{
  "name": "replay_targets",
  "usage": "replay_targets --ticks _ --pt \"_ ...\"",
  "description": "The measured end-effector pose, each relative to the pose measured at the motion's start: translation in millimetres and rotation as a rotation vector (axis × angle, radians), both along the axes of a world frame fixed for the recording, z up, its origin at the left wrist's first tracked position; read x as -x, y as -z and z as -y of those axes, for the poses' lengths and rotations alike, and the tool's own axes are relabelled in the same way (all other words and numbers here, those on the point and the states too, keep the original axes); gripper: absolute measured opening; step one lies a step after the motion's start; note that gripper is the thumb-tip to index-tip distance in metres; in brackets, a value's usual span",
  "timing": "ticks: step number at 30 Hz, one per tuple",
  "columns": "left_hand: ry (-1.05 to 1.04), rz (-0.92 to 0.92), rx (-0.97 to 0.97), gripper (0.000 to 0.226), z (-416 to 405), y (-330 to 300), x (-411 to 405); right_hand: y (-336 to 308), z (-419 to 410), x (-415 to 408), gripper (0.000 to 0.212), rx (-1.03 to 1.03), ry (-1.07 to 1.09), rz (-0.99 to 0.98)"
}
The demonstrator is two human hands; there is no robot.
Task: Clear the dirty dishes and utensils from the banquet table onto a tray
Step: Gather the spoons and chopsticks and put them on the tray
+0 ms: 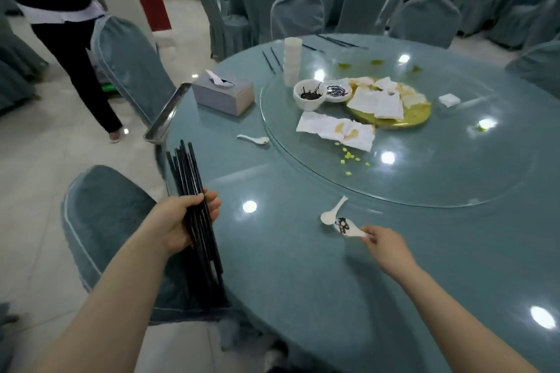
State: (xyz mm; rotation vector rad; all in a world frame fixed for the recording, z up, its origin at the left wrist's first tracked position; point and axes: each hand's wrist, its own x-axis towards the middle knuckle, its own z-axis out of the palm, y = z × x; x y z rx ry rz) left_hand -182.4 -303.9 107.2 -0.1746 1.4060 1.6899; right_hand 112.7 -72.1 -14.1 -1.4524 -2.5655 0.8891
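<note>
left grip: your left hand (185,221) is wrapped round a chopstick bundle (194,206), off the worktop (303,266) edge.
right grip: your right hand (385,244) pinches the dirty spoon (348,228) handle.
clean spoon (333,212): touching it, just beyond.

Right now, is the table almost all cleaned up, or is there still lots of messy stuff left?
Partway. The left hand already holds a bundle of black chopsticks. The right hand is pinching a dirty spoon, with a second spoon beside it. Still left: a spoon near the tissue box, the stacked cups, the bowl, used napkins, more chopsticks. The tray sits at the table's edge.
</note>
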Motion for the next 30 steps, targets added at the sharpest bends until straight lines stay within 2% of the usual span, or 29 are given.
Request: replay_targets --ticks 4,10,13,16,20,22,25,30 --pt "-0.031 0.018 0.03 0.02 -27.7 6.0 21.5 14.9 -44.3 30.4 0.024 -0.124 -0.118 0.118" --pt "0.031 0.02 0.058 0.016 -44.3 4.9 47.0 31.0 -83.4 58.6 0.026 -0.358 -0.386 -0.033" --pt "0.013 0.016 0.056 0.016 -40.8 2.0 57.7 35.4 -87.2 66.2 0.034 -0.42 -0.563 0.046" --pt "0.019 0.003 0.039 0.016 -33.1 -2.2 66.9 38.0 -92.0 72.0 0.032 -0.418 -0.618 0.115" --pt "0.007 -0.006 0.013 0.017 -15.8 -8.1 76.0 38.1 -88.8 81.7 0.05 -0.431 -0.602 0.123" --pt "-0.016 -0.001 0.004 0.016 -7.7 -10.9 79.5 32.9 -86.6 90.0 0.046 -0.442 -0.606 0.207" --pt "-0.031 -0.017 -0.002 0.015 3.7 -14.1 83.3 26.3 -84.6 102.5 0.027 -0.424 -0.67 0.4" --pt "-0.04 -0.027 -0.027 0.016 17.9 -20.9 88.2 25.5 -80.7 113.3 0.028 -0.43 -0.763 0.586"
